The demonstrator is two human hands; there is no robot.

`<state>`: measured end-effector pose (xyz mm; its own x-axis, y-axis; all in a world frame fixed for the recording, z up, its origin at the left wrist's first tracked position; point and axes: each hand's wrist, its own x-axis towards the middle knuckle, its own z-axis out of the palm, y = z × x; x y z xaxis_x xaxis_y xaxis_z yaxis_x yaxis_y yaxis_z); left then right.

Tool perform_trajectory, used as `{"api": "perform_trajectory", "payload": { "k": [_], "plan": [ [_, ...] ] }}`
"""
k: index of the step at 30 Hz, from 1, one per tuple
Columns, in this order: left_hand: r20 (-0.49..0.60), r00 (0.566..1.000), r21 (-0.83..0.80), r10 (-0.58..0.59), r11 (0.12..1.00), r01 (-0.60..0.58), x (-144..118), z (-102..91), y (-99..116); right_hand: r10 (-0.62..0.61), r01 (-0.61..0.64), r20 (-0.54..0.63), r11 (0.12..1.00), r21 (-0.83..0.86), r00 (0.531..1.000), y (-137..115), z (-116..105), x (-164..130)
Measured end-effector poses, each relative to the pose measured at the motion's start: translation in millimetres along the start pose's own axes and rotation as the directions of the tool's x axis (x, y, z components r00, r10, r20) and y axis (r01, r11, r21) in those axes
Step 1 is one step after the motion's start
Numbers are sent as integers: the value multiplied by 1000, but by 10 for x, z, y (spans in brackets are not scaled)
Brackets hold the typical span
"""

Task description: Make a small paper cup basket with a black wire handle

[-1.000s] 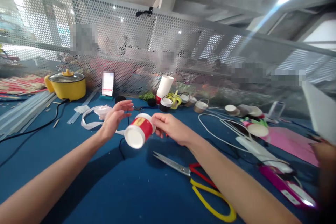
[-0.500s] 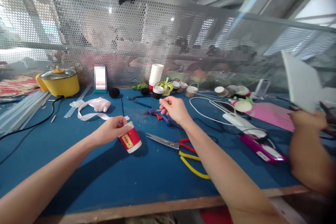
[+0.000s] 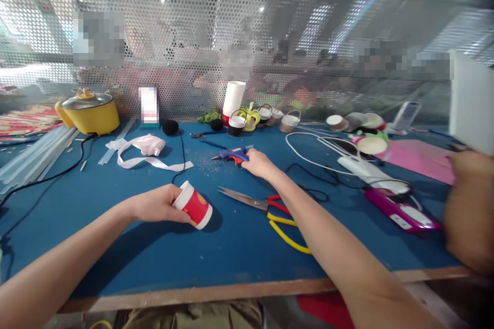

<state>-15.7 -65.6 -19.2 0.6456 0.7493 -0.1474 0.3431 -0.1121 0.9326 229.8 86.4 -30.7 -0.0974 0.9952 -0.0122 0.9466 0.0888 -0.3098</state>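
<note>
Since half a second ago the right hand [image 3: 258,163] has dropped from mid-air down onto the blue glue gun [image 3: 232,154], and the cup [image 3: 193,204] has tipped over further in the left hand [image 3: 156,204].

Right now the left hand is gripping that red and white paper cup by its rim end, fingers curled round it with the thumb on top, while the cup is lying on its side on the blue table [image 3: 216,257], white base pointing toward the right. It's sitting just in front of the person, left of the scissors [image 3: 266,205] (yellow and red handles, blades pointing left toward the cup but not touching it).

The right hand is reaching further back and closing over the rear end of the glue gun, fingers bent down around it; I can't tell exactly how tight the grip is since the knuckles are hiding the fingertips. The gun is lying flat with its nozzle pointing left.

Around that: a white ribbon [image 3: 148,162] is trailing across the table to the left of the gun, a yellow pot [image 3: 89,113] is sitting at the far left against the mesh screen [image 3: 270,20], and a tall white cup [image 3: 233,97] is standing at the back. Another person's arm [image 3: 469,211] is showing at the right edge, blurred.
</note>
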Motion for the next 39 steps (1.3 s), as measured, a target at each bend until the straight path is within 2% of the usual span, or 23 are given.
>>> {"api": "perform_trajectory", "payload": {
  "k": [3,4,6,7,8,9,10,11,12,14,16,19,22,27,39],
  "plan": [
    [86,992,118,90,988,-100,-29,63,87,-16,25,-79,994,110,997,-57,-57,-60],
    [97,990,119,107,986,-118,-24,82,100,-30,49,-97,980,195,995,-87,-91,-94],
    [69,992,98,110,988,-116,10,94,84,-61,98,-91,862,497,994,-156,-173,-187],
    [0,995,66,96,993,-96,37,83,52,-87,104,-57,782,615,995,-194,-216,-246],
    [-116,991,-4,66,998,-67,70,60,6,-125,107,-25,709,697,992,-232,-254,-312],
    [-253,967,-94,34,994,-60,103,29,-50,-176,109,13,662,741,984,-270,-285,-385],
    [-390,921,-190,-19,980,-60,135,-8,-111,-236,120,46,644,756,971,-305,-308,-460],
    [-512,856,-280,-73,956,-85,164,-46,-173,-279,142,56,639,756,959,-338,-320,-536],
    [-581,804,-350,-125,931,-108,186,-82,-230,-307,168,47,635,754,950,-367,-322,-610],
    [-634,752,-418,-180,898,-137,211,-134,-317,-371,205,66,644,737,926,-412,-304,-735],
    [-651,730,-429,-206,894,-131,216,-156,-360,-400,227,101,689,688,911,-441,-271,-818],
    [-670,710,-414,-218,903,-113,210,-158,-375,-381,229,146,773,591,913,-456,-226,-864],
    [-684,696,-404,-220,908,-110,201,-157,-380,-355,215,169,814,539,920,-448,-199,-858],
    [-689,689,-405,-224,908,-110,189,-151,-390,-364,241,180,843,480,914,-456,-195,-869],
    [-695,691,-377,-201,919,-112,184,-132,-392,-391,340,98,880,332,915,-500,-208,-909]
  ]
}}
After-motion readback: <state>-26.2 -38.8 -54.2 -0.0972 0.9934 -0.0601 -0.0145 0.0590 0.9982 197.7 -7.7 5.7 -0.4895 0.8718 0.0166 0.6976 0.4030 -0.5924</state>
